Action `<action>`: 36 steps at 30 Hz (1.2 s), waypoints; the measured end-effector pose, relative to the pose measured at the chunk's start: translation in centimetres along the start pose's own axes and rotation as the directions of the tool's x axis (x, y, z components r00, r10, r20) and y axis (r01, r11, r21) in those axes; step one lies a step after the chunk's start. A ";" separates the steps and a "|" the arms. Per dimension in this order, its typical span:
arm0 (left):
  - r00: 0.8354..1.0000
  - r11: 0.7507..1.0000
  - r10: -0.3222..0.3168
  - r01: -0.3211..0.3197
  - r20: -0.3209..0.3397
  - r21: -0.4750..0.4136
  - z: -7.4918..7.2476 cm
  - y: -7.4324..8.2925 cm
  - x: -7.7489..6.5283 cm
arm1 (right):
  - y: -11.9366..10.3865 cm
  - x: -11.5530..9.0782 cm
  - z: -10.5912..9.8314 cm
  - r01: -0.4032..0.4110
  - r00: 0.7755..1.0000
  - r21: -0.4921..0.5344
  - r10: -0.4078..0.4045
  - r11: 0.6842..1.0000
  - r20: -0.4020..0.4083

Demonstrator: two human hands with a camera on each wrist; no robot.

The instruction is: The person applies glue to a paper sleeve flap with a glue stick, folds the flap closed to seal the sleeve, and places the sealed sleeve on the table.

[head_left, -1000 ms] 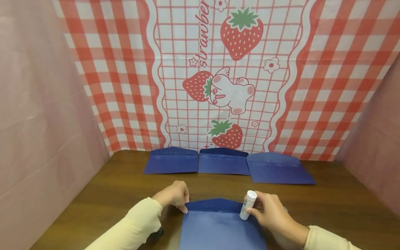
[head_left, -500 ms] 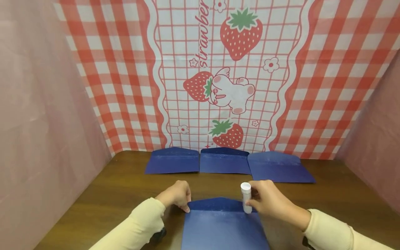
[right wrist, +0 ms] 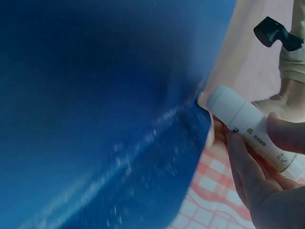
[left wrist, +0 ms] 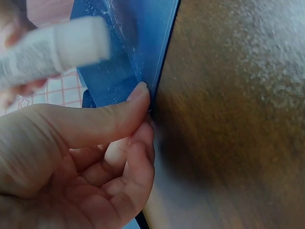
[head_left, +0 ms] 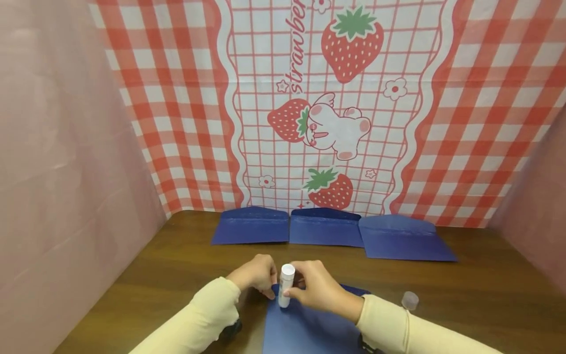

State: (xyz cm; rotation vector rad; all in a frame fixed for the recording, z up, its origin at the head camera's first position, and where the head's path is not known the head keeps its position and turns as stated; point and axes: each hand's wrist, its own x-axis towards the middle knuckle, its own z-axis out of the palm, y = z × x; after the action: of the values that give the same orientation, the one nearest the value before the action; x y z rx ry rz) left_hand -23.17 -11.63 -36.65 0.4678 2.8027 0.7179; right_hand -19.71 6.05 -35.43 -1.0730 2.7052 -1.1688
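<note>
A dark blue envelope point(head_left: 305, 327) lies with its flap unfolded on the table before me. My left hand point(head_left: 258, 275) pinches its left corner at the fold, thumb on top, as the left wrist view shows. My right hand point(head_left: 320, 291) grips a white glue stick point(head_left: 286, 290) upright between thumb and fingers, its lower end down at the fold close to the left thumb. Whether the stick touches the paper cannot be told. Whitish streaks point(right wrist: 121, 162) run along the fold in the right wrist view. The right forearm covers part of the envelope.
Three more blue envelopes, a left one point(head_left: 252, 226), a middle one point(head_left: 326, 228) and a right one point(head_left: 404, 238), lie flaps up along the table's back edge. A translucent cap point(head_left: 410, 301) sits right of the right sleeve. A strawberry-print cloth point(head_left: 340, 128) hangs behind.
My right hand has carried the glue stick left along the fold, from the right end to the left corner. The cap now shows beside the arm. The left hand keeps to its corner.
</note>
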 end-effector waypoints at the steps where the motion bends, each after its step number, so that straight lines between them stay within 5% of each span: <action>1: 1.000 1.000 0.004 -0.004 0.000 -0.008 0.1 0.1 0.1 | 0.2 0.1 0.3 -0.004 1.000 0.000 0.004 1.000 -0.003; 19: 1.000 0.985 0.003 -0.005 0.015 0.174 -0.4 0.8 0.2 | 2.3 -1.7 -1.0 -0.067 0.998 -0.069 0.067 0.995 -0.002; 36: 1.000 0.988 -0.008 0.004 0.026 0.154 -0.4 0.9 -0.1 | 5.3 -5.6 -4.6 -0.052 0.993 -0.210 0.028 0.976 -0.116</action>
State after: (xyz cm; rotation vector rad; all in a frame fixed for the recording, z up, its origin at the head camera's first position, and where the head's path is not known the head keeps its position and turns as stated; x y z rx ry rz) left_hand -22.91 -11.10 -35.86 0.4913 2.8453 0.4913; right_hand -19.70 14.92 -36.93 -0.9955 2.9810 -0.9800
